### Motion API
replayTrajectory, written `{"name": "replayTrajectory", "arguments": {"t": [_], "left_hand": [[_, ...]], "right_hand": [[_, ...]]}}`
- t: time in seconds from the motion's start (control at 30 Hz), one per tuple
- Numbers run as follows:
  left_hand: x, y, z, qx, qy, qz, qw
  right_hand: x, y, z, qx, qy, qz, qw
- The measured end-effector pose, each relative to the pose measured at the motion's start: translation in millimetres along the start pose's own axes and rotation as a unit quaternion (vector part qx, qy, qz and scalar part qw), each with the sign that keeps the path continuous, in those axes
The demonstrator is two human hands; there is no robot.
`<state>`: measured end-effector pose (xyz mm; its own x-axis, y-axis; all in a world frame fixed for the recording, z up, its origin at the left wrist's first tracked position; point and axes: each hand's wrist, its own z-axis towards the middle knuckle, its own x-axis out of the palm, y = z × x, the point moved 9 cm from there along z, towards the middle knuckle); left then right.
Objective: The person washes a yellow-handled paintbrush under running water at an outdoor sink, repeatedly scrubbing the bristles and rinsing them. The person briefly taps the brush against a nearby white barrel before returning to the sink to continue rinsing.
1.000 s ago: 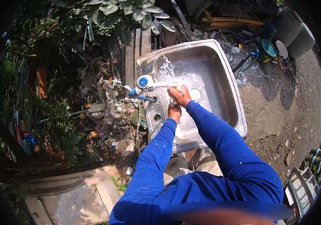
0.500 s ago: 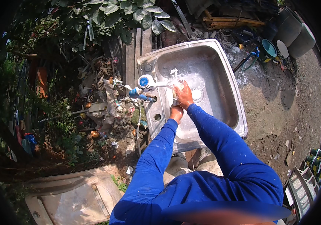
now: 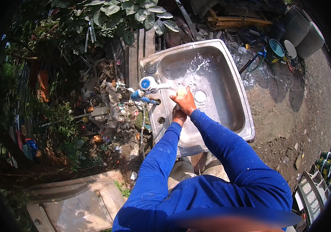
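Observation:
Both hands are wet and close together in a stainless steel sink (image 3: 233,104), below the short spout of a white tap (image 3: 161,86) with a blue-topped knob. Water falls onto them and splashes up the basin. My right hand (image 3: 186,103) lies across my left, its thumb and a finger spread apart. A bright pale patch of water or lather shows between them. My left hand (image 3: 178,115) sits underneath, and its fingers are mostly hidden by the right. Just right of the hands is the round white drain (image 3: 200,96).
A blue-wrapped pipe (image 3: 146,97) feeds the tap, beside open holes in the sink ledge. Rubbish (image 3: 115,104) and leafy plants (image 3: 142,15) lie to the left and far side. A second upturned basin (image 3: 76,205) rests near left; buckets (image 3: 276,49) stand far right.
My right hand has turned and slid slightly toward me and left, its thumb now reaching over the left hand. Splashed water has spread farther up the basin.

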<state>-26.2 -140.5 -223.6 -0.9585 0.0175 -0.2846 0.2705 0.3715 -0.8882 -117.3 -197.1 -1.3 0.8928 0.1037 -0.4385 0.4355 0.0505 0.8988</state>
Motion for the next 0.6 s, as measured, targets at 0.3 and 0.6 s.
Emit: {"name": "replayTrajectory", "arguments": {"t": [0.3, 0.6], "left_hand": [[-12.5, -70.3, -19.0, 0.056, -0.038, 0.120, 0.990], [-9.7, -91.9, -31.9, 0.005, -0.011, 0.138, 0.990]], "right_hand": [[-2.0, -7.7, 5.4, -0.045, -0.027, -0.035, 0.998], [-0.2, 13.7, -0.5, -0.211, -0.072, -0.226, 0.948]]}}
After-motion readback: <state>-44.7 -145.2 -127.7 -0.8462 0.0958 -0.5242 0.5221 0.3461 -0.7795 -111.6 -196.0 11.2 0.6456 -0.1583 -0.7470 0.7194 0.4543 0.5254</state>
